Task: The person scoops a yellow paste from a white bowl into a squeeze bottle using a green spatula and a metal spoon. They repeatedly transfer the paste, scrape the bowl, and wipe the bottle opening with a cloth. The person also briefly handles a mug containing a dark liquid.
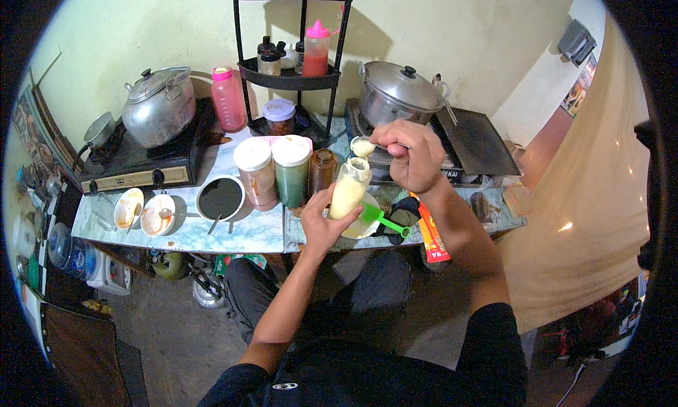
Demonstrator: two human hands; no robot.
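My left hand (pixel 324 221) is wrapped around a clear squeeze bottle (pixel 349 190) filled with a pale yellow creamy sauce; its mouth is uncapped and it leans slightly. Just above the mouth, my right hand (pixel 414 155) holds a metal spoon (pixel 363 146) carrying the same pale sauce, some of it at the bottle's opening. Behind and below the bottle lies a white bowl (pixel 371 227) with pale sauce on it, and a green plastic scoop (pixel 389 224) rests across it. An orange packet (pixel 433 235) hangs at the table's edge beneath my right forearm.
Left of the bottle stand a brown bottle (pixel 322 168), two white-lidded containers (pixel 293 174) and a bowl of dark liquid (pixel 220 198). Two stained bowls (pixel 158 215) sit farther left. Behind are a lidded pot (pixel 159 108) on a gas stove (pixel 137 163), a black rack (pixel 288 81) and another pot (pixel 400 92).
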